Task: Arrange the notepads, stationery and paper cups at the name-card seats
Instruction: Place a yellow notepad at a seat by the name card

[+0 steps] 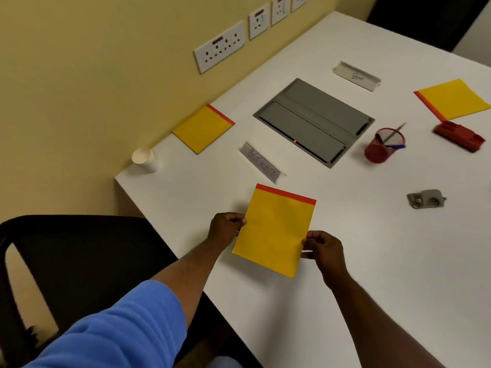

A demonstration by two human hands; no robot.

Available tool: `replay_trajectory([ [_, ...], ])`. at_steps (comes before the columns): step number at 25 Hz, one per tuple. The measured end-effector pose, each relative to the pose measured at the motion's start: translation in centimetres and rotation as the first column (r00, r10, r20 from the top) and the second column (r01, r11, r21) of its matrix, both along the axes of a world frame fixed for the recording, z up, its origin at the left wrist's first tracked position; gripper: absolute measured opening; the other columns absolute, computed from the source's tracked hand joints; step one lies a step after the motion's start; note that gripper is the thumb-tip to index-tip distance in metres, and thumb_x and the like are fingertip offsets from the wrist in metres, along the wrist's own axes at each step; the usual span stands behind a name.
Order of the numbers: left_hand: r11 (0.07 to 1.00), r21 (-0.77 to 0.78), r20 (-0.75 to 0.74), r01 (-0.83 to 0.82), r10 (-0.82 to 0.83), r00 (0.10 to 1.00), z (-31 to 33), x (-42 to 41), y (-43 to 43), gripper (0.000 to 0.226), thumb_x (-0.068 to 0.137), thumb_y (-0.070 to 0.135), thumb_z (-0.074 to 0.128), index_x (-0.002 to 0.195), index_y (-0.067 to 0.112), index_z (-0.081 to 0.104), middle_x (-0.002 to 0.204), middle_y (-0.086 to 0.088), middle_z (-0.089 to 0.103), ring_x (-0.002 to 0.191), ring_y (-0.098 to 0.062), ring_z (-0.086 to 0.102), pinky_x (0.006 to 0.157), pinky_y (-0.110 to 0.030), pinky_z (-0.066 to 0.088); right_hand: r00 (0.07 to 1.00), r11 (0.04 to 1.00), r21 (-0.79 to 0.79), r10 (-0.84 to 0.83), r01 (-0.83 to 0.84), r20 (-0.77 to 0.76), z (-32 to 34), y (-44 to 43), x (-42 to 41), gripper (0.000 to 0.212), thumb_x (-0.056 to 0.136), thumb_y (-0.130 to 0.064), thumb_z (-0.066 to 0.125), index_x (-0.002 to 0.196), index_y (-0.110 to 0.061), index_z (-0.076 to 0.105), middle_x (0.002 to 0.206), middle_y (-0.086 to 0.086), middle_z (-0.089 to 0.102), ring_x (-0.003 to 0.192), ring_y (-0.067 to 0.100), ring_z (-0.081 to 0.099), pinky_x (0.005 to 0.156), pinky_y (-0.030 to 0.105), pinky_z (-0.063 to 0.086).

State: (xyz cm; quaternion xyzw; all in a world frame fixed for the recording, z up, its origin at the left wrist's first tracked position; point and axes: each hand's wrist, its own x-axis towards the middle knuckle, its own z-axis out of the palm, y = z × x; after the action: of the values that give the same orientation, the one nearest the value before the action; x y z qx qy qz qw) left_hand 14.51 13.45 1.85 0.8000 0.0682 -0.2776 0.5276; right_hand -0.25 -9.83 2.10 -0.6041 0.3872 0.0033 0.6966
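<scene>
Notepad (275, 231) pinched by left hand (224, 226) and right hand (322, 247); we lower flat, square below near name card (261, 162).

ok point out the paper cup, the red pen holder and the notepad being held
paper cup (143, 158): head view, on its white side wall
red pen holder (382, 148): head view, on its mesh side
held notepad (276, 229): head view, middle of its yellow cover
</scene>
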Motion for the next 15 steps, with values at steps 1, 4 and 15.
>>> replay_trajectory([
  [1,1.0,-0.017,-0.004,-0.013,0.013,1.0,-0.1,1.1,0.3,0.028,0.096,0.004,0.068,0.124,-0.004,0.07,0.112,-0.023,0.073,0.091,-0.03,0.066,0.078,-0.038,0.056,1.0,1.0,-0.006,-0.008,0.008,0.004,0.0,0.3,1.1,0.019,0.091,0.01,0.057,0.095,-0.002,0.072,0.089,0.015,0.075,0.075,0.03,0.073,0.061,0.036,0.06],
  [4,0.984,-0.112,-0.044,-0.136,0.132,0.99,-0.6,5.1,0.8,0.024,0.097,0.009,0.068,0.12,0.002,0.073,0.109,-0.019,0.074,0.099,-0.038,0.069,0.084,-0.044,0.057,0.998,0.998,-0.023,-0.049,0.05,0.041,-0.4,1.1,5.5,0.018,0.09,0.007,0.059,0.092,-0.003,0.074,0.083,0.011,0.075,0.072,0.028,0.072,0.06,0.033,0.059],
  [15,0.644,0.758,0.193,0.098,-0.365,0.911,-8.9,18.6,5.0,0.082,0.105,0.056,0.037,0.164,0.017,-0.003,0.172,-0.013,-0.008,0.159,-0.031,-0.009,0.127,-0.054,0.004,0.985,0.99,-0.045,-0.125,0.131,0.122,-0.8,0.9,21.9,0.025,0.09,0.004,0.058,0.087,-0.014,0.075,0.08,0.008,0.073,0.067,0.021,0.069,0.061,0.03,0.057],
])
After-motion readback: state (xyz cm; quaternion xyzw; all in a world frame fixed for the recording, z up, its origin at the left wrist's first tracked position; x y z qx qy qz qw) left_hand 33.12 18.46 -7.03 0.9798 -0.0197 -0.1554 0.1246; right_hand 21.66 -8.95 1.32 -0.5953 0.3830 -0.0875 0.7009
